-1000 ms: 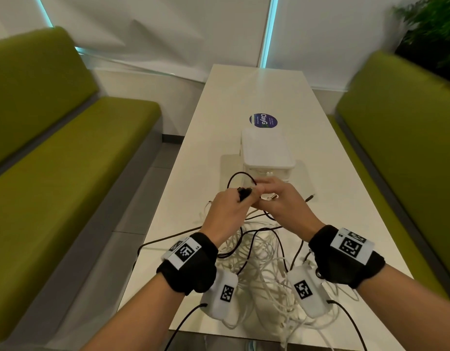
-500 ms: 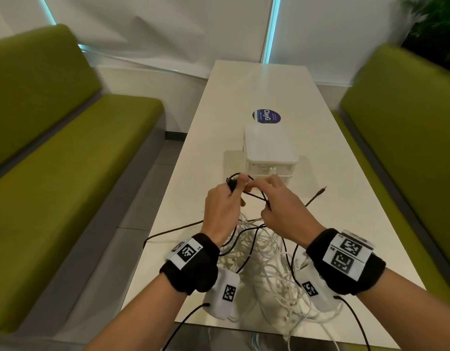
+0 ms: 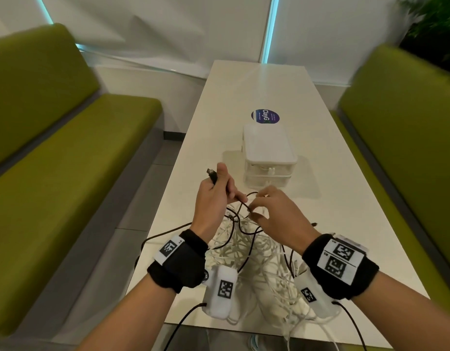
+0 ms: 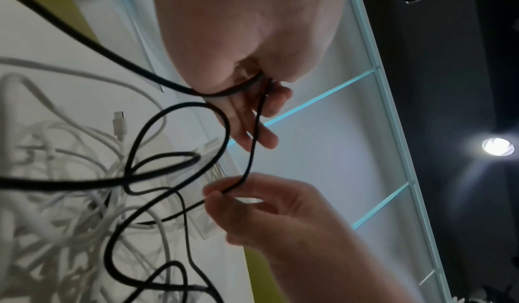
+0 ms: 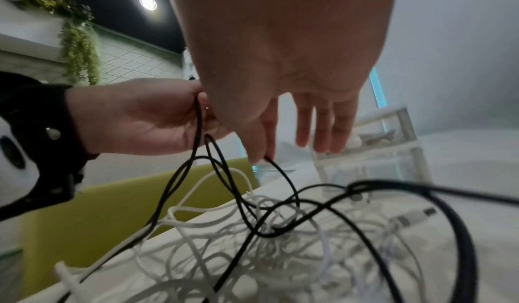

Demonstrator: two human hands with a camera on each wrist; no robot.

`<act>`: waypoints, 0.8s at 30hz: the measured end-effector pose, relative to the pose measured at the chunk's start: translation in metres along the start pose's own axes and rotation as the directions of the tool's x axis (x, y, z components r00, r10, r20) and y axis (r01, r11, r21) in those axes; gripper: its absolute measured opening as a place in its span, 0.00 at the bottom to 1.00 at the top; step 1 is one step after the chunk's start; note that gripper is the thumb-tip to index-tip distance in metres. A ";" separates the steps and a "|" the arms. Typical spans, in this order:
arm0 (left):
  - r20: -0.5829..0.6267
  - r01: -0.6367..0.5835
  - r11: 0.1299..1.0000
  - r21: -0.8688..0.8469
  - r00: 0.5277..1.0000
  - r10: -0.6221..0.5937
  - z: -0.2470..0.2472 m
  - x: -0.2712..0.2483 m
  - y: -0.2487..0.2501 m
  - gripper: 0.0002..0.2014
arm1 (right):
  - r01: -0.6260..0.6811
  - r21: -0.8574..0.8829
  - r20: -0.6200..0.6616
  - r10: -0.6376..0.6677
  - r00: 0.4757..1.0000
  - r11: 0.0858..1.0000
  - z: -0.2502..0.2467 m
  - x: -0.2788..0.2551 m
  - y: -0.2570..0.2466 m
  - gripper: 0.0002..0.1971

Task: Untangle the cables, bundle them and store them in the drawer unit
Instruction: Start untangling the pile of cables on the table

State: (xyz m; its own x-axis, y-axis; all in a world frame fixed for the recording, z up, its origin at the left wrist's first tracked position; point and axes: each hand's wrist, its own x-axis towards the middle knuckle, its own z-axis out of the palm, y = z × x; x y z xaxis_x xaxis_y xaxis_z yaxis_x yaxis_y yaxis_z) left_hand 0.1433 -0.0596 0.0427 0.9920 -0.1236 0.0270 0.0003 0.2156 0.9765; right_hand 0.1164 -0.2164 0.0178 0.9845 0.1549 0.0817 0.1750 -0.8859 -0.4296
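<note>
A thin black cable [image 3: 244,202] runs between my two hands above a tangle of white cables [image 3: 254,252] on the white table [image 3: 345,224]. My left hand [image 3: 231,192] grips the cable near its end, and the black plug [image 3: 211,174] sticks up out of the fist. Close to its right, my right hand [image 3: 251,211] pinches the same cable between thumb and forefinger [image 5: 259,152]; the other fingers are straight. Loose black loops [image 4: 174,163] hang down into the white tangle. The white drawer unit [image 3: 268,153] stands just beyond my hands, drawers closed.
Green benches [image 3: 67,173] flank the narrow table on both sides. A round blue sticker [image 3: 265,117] lies beyond the drawer unit. Another dark cable [image 3: 165,233] trails off the table's left edge. White cable ends [image 3: 307,323] hang over the near edge.
My left hand has lifted the plug end up and to the left. The right hand has slid back along the black cable, so the hands are slightly further apart.
</note>
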 end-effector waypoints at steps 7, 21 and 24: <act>-0.024 -0.072 0.995 0.064 0.997 0.074 -0.008 0.000 0.014 0.25 | 0.001 0.552 -0.045 0.029 0.999 0.834 -0.014 -0.003 0.002 0.07; 0.248 -0.351 0.684 0.640 0.936 0.249 -0.009 0.003 -0.008 0.06 | 0.063 0.150 -0.023 -0.060 0.998 0.987 -0.022 0.006 -0.003 0.13; 0.322 -0.330 0.506 0.797 0.941 0.106 -0.010 0.004 -0.006 0.08 | 0.100 0.178 0.024 -0.106 0.994 0.979 -0.021 0.005 -0.005 0.10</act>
State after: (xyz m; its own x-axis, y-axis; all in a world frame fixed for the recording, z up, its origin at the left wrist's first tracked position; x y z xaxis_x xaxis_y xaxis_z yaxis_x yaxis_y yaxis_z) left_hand 0.1482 -0.0512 0.0344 0.8925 -0.4053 0.1981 -0.4280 -0.6221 0.6556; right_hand 0.1198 -0.2204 0.0395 0.9604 0.2579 0.1050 0.2705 -0.7742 -0.5722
